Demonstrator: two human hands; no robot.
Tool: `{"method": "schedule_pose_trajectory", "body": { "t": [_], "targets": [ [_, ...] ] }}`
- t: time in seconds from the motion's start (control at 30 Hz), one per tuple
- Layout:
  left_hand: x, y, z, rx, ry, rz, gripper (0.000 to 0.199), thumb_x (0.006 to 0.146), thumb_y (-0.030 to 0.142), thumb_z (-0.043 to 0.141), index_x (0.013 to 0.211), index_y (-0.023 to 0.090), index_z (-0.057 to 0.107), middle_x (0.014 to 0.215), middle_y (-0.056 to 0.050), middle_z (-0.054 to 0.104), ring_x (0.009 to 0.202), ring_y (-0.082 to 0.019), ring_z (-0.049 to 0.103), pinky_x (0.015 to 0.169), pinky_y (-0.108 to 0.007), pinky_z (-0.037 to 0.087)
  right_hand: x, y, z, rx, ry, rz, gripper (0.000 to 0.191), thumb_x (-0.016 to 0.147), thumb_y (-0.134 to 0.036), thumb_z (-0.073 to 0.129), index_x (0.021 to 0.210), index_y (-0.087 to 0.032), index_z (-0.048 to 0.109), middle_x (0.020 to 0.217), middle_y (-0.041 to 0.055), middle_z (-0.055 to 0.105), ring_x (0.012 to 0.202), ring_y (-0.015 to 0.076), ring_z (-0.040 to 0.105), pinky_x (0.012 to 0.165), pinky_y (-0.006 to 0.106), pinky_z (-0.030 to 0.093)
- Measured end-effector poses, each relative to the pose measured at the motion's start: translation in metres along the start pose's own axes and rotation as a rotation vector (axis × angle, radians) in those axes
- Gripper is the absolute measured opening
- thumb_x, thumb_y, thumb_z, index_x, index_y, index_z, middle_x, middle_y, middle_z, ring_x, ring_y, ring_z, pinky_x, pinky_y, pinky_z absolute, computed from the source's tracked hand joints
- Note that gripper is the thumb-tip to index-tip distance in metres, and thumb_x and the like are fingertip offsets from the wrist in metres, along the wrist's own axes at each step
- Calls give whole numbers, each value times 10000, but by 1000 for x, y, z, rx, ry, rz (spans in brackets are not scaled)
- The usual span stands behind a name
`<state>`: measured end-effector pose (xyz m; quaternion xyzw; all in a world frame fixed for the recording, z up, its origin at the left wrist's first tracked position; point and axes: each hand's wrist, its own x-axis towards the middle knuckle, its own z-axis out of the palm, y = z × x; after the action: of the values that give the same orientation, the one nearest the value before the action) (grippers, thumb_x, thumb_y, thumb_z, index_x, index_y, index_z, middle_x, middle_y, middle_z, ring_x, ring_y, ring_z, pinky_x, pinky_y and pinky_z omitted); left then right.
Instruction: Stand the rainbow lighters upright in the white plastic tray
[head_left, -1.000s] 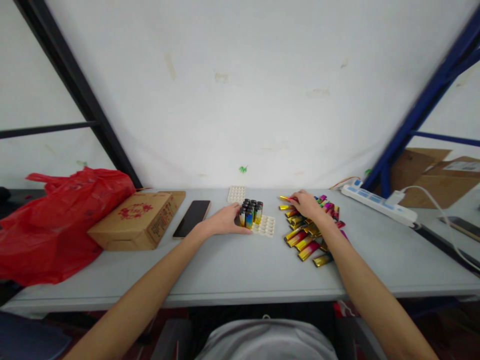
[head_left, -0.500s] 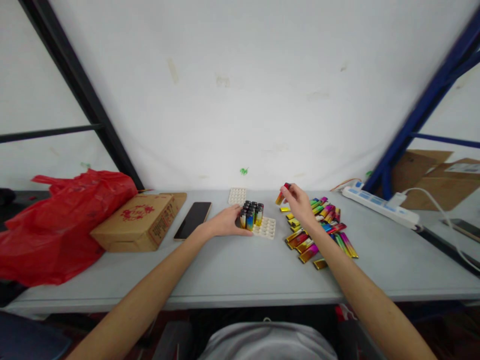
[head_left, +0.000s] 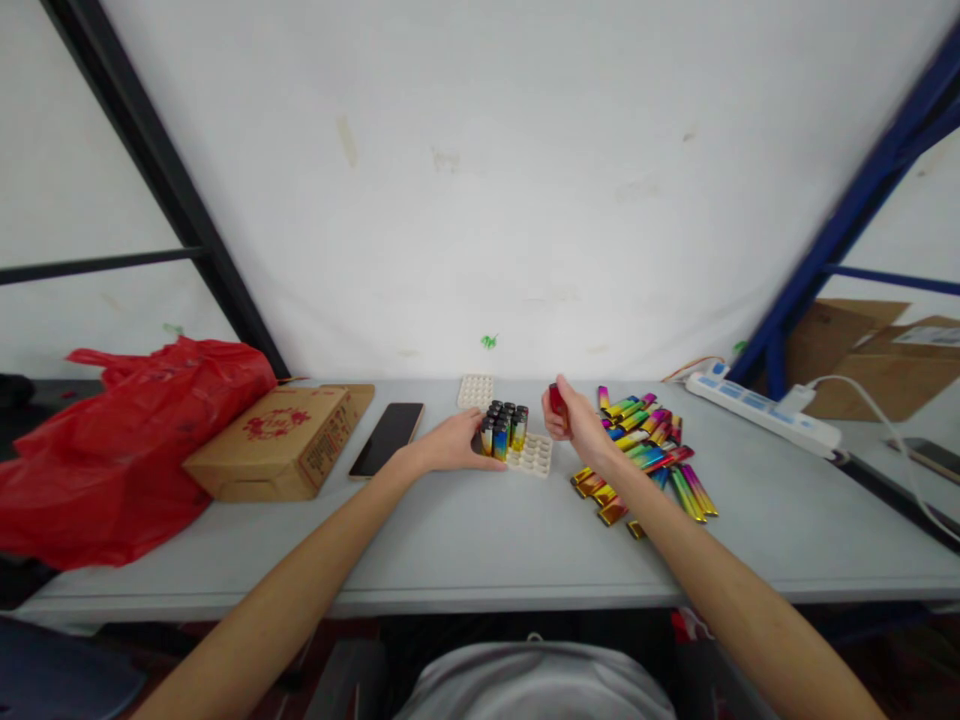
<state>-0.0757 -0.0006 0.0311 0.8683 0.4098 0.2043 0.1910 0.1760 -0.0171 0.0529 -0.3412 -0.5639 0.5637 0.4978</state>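
Several lighters (head_left: pixel 500 443) with black tops stand upright at the left end of a white tray (head_left: pixel 536 456) full of round holes. My left hand (head_left: pixel 457 440) grips that end, thumb along the front and fingers behind; some fingertips are hidden by the lighters. To the right of the tray, my right hand (head_left: pixel 574 420) is closed round a red lighter (head_left: pixel 555 397), raised above the table. Most of this lighter is covered by the fingers. Near my right wrist lies a loose pile of shiny multicoloured lighters (head_left: pixel 660 433), partly behind the forearm.
A second white holed piece (head_left: pixel 476 391) lies by the wall. On the left are a black phone (head_left: pixel 388 440), a cardboard box (head_left: pixel 274 445) and a red plastic bag (head_left: pixel 142 450). A white power strip (head_left: pixel 761 410) with a plugged-in cable runs along the right side.
My right hand has moved left and slightly down from the pile's far side toward the tray, turning the red lighter as it went. The left hand and tray stay put.
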Motion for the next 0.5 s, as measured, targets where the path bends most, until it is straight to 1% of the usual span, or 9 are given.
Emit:
{"method": "schedule_pose_trajectory", "body": {
  "t": [0.07,0.13,0.2,0.3,0.4,0.5],
  "targets": [
    [0,0,0,19,-4,9,727,669,659,867,1191,191,674,1165,-107,707,1081,-333,667,967,-426,540,-1,3,5,-10,23,-4,680,896,-825,478,583,-227,398,500,-75,259,435,80,251,451,242,166],
    [0,-1,1,32,-8,21,722,682,657,863,1194,184,672,1177,-111,703,1082,-336,670,970,-428,541,-2,6,9,-17,57,19,685,900,-804,470,535,-236,358,473,-78,220,414,77,204,441,251,144],
    [0,-1,1,33,-8,32,720,693,651,860,1206,182,668,1189,-112,701,1090,-337,670,980,-430,539,-2,10,14,-20,76,83,640,908,-732,486,521,-242,346,461,-84,195,403,74,159,430,254,121],
    [0,-1,1,42,-3,40,717,701,648,857,1209,180,666,1188,-111,702,1089,-331,670,988,-427,535,-2,13,18,-34,122,152,558,924,-589,448,498,-251,323,438,-80,198,392,75,133,414,256,108],
    [1,-1,1,60,-5,36,700,702,646,856,1188,177,671,1169,-111,703,1070,-328,670,985,-429,535,-2,14,20,-59,167,149,500,915,-481,402,477,-254,323,418,-70,210,379,79,142,403,258,111],
    [1,-1,1,65,-7,28,704,696,650,859,1181,173,673,1138,-108,705,1056,-329,674,962,-423,545,-2,13,21,-81,180,130,463,892,-426,392,467,-252,338,411,-67,214,374,83,152,399,259,115]
  ]
}}
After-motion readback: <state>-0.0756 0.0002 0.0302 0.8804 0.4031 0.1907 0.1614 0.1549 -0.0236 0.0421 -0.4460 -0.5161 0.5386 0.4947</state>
